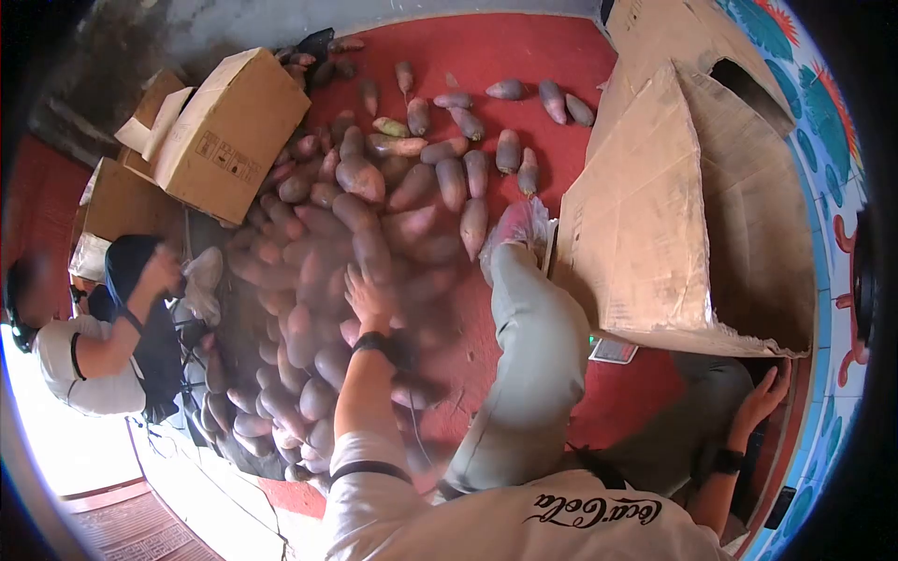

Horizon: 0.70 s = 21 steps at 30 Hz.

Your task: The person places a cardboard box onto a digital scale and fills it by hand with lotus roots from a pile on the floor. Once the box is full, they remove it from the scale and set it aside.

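My left hand reaches over the heap with its fingers spread, fingertips right at a long reddish-purple root vegetable that looks like a sweet potato. More of these roots lie piled around and to the left of it, slightly blurred by haze. At the right, my right hand has its fingers stretched out, close to the lower corner of a large open cardboard box. Nothing shows in its grasp. Under the box's near edge, a scale with a lit display is partly covered.
Single roots lie scattered on the red floor at the back. More cardboard boxes stand at the left, near a seated person. My bent leg lies between heap and large box. A patterned wall borders the right.
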### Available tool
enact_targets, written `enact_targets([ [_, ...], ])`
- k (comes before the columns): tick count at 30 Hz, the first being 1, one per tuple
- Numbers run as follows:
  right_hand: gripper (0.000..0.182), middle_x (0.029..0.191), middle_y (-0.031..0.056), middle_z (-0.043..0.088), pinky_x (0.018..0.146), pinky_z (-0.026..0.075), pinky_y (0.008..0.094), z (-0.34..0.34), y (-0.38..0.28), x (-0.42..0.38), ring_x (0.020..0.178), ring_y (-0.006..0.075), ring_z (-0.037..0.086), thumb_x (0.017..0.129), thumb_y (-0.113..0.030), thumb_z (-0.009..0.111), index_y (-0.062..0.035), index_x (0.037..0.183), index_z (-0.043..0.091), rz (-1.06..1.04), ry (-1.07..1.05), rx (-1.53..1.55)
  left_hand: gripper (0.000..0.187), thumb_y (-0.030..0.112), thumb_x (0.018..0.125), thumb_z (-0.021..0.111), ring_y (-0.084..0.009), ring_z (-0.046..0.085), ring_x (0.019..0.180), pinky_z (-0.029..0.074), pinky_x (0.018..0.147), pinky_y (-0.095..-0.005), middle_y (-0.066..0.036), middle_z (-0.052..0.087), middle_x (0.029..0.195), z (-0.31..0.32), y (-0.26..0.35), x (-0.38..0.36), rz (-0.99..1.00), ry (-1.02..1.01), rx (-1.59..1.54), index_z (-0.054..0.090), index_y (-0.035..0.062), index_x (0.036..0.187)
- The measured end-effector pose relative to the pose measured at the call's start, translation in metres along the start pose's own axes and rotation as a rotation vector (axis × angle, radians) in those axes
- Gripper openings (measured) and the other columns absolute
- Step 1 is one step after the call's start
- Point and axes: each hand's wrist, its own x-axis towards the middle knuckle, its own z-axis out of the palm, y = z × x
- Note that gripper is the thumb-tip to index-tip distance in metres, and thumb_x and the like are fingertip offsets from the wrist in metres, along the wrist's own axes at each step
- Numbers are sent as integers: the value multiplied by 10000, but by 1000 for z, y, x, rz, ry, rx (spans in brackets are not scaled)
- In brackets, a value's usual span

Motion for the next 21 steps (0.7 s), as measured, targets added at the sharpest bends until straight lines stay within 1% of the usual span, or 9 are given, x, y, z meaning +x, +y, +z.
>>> enact_targets([
  [5, 456, 1388, 227, 426, 1080, 345, 403, 2, 37, -2, 1280, 325, 434, 1012, -236, 468, 50, 1363, 416, 73, -29, -68, 785, 279, 772, 692, -351, 254, 1395, 335, 1077, -510, -148, 272, 1510, -9, 23, 65, 68, -62, 40, 314, 141, 1446],
  [7, 458, 1394, 231, 415, 1082, 342, 404, 2, 41, -6, 1286, 326, 429, 1014, -231, 459, 52, 1370, 402, 72, -30, -33, 752, 317, 796, 658, -350, 228, 1409, 332, 1085, -497, -134, 256, 1525, -18, 31, 79, 90, -150, 123, 321, 145, 1446],
  [10, 468, 1413, 241, 390, 1096, 319, 413, 0, 62, -9, 1310, 348, 397, 1017, -220, 440, 60, 1386, 368, 23, -52, -79, 749, 347, 798, 653, -360, 281, 1380, 352, 1076, -478, -140, 305, 1490, 6, 28, 88, 35, -202, 133, 333, 136, 1442],
  [13, 484, 1431, 242, 372, 1111, 286, 421, 3, 72, -11, 1333, 371, 362, 1016, -229, 439, 58, 1397, 352, 25, -37, -108, 811, 427, 750, 715, -368, 369, 1312, 395, 1040, -469, -172, 374, 1414, -16, 35, 96, 0, -507, 287, 371, 92, 1404],
  [16, 488, 1435, 241, 369, 1111, 281, 420, -1, 77, -12, 1337, 364, 360, 1015, -235, 446, 51, 1399, 354, -40, -67, -137, 918, 527, 652, 781, -370, 451, 1227, 436, 988, -458, -199, 426, 1336, -7, 25, 72, -53, -494, 174, 411, 55, 1347],
  [17, 488, 1433, 242, 372, 1109, 284, 420, -1, 75, -13, 1335, 363, 362, 1015, -235, 447, 51, 1400, 354, -46, -76, -109, 1021, 596, 566, 811, -377, 470, 1209, 444, 966, -458, -218, 445, 1317, 1, 21, 59, -62, -479, 101, 412, 44, 1327],
  [18, 489, 1431, 242, 374, 1107, 287, 421, 0, 64, -13, 1333, 363, 365, 1015, -235, 449, 50, 1400, 354, -51, -82, -80, 1040, 607, 547, 816, -383, 483, 1197, 444, 961, -451, -210, 477, 1290, 6, 28, 50, -70, -511, 170, 403, 51, 1323],
  [20, 484, 1424, 240, 384, 1100, 299, 419, 1, 63, -13, 1324, 358, 378, 1015, -235, 453, 47, 1397, 361, -43, -93, -40, 1048, 618, 543, 816, -386, 492, 1186, 441, 962, -453, -201, 495, 1275, 28, 26, 31, 97, -459, 190, 394, 56, 1320],
  [21, 479, 1418, 236, 392, 1094, 308, 417, 2, 72, -12, 1316, 355, 388, 1014, -236, 455, 45, 1393, 368, -31, -100, -27, 1044, 613, 544, 818, -385, 497, 1178, 447, 957, -449, -197, 498, 1269, 28, 31, 21, 125, -543, 193, 396, 57, 1321],
])
